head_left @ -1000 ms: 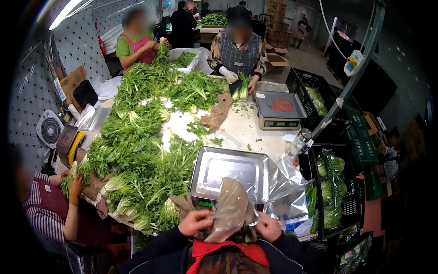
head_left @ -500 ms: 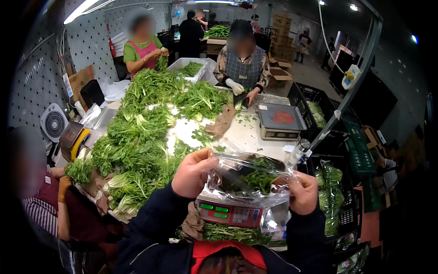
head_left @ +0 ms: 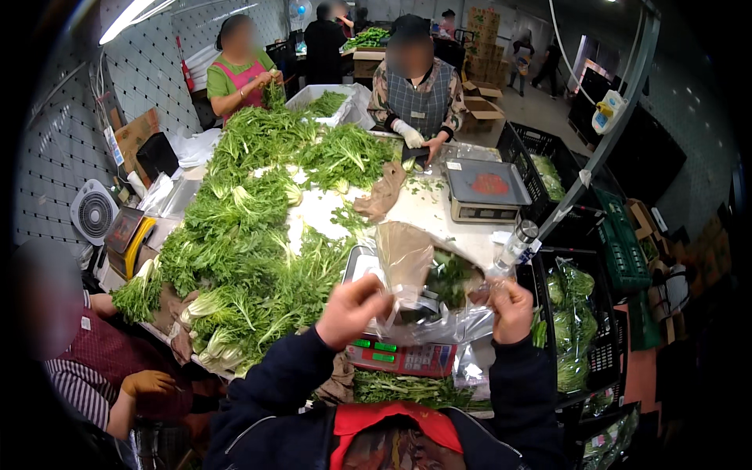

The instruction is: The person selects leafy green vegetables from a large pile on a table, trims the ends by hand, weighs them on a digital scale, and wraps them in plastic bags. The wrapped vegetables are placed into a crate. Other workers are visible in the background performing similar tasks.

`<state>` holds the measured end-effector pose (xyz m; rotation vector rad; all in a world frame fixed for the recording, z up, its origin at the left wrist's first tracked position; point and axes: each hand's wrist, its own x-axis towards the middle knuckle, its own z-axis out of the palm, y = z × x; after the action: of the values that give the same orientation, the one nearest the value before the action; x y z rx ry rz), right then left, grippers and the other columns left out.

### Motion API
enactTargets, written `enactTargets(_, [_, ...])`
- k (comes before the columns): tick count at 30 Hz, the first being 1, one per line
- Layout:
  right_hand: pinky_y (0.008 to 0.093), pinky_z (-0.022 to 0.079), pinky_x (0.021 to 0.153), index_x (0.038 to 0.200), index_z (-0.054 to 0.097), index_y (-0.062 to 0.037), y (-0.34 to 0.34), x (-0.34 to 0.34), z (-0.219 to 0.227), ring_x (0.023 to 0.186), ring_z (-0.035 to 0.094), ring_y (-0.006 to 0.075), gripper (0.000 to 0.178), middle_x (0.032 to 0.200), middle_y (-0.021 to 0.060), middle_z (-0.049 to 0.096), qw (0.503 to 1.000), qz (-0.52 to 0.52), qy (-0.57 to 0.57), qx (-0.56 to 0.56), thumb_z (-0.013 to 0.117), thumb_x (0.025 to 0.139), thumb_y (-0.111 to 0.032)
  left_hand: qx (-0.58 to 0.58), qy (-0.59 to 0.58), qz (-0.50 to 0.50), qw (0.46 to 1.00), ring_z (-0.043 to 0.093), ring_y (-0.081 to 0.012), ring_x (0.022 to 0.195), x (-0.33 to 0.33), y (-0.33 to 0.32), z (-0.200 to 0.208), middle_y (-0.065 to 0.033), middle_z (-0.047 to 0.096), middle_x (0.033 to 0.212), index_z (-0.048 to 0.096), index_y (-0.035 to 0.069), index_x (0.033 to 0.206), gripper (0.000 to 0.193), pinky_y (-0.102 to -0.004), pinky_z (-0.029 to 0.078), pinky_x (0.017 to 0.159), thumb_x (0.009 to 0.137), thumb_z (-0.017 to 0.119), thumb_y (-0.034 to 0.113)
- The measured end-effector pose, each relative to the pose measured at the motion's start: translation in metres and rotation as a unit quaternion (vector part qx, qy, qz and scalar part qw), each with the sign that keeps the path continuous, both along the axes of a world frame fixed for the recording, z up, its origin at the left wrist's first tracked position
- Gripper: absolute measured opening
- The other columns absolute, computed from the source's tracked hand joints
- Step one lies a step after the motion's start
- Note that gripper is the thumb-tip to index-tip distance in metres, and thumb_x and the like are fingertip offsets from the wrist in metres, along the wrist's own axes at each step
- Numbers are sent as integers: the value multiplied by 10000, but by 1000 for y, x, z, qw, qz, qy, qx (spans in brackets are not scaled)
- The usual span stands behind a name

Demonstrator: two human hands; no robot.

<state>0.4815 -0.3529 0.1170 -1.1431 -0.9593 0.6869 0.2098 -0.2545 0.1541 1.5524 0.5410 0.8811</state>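
Over a red scale [head_left: 403, 360] with lit green displays, a clear plastic bag [head_left: 474, 325] hangs tilted with leafy greens [head_left: 448, 280] inside. My right hand [head_left: 511, 309] pinches the bag's right edge between thumb and fingers. At its left side my left hand [head_left: 356, 311] is curled in, fingertips at the plastic and slightly blurred. A loose flap of film [head_left: 403, 251] stands up above the bag's left part. The scale's pale pan [head_left: 362, 262] shows just beyond my left hand. Below the scale lie more cut greens [head_left: 411, 387].
Heaped leafy greens [head_left: 235, 223] cover the table's left. A second scale [head_left: 489, 188], a brown cloth [head_left: 381, 192] and a clear bottle [head_left: 518, 241] lie ahead. Black crates of bagged greens [head_left: 570, 321] stand right, beside a metal post [head_left: 599, 157]. Co-workers stand around the table.
The bag has tipped and its left flap has risen. My left hand has shifted slightly right and down; my right hand has moved a little left. The left co-worker's gloved hand has lowered.
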Motion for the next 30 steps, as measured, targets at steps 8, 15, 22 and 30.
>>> enactTargets(8, [225,397,594,873,640,44,-53,28,-124,658,464,39,100,683,5,583,945,-71,-201,-249,644,846,-52,198,312,-239,898,620,-392,686,9,-42,-140,-181,631,756,620,90,989,208,-471,488,609,895,628,275])
enactTargets(15, [322,484,750,1031,564,-2,-88,6,-107,769,601,257,349,957,126,585,893,-214,-349,-188,715,717,-13,202,263,52,942,641,-339,660,33,58,-102,-159,650,728,654,49,912,213,-423,509,613,872,642,258])
enactTargets(22, [263,480,557,940,655,40,-111,-17,-133,619,621,120,114,799,90,646,961,-28,-78,-264,639,857,-36,162,378,5,911,663,-333,894,68,159,-152,-194,690,979,675,-8,1041,425,-397,508,804,904,591,385])
enactTargets(30, [294,479,531,979,693,8,-90,-27,-165,562,629,137,216,706,105,667,941,66,-122,-309,615,911,-182,93,453,-127,877,668,-284,849,78,180,-166,-183,701,919,696,21,1059,628,-363,504,793,939,443,583])
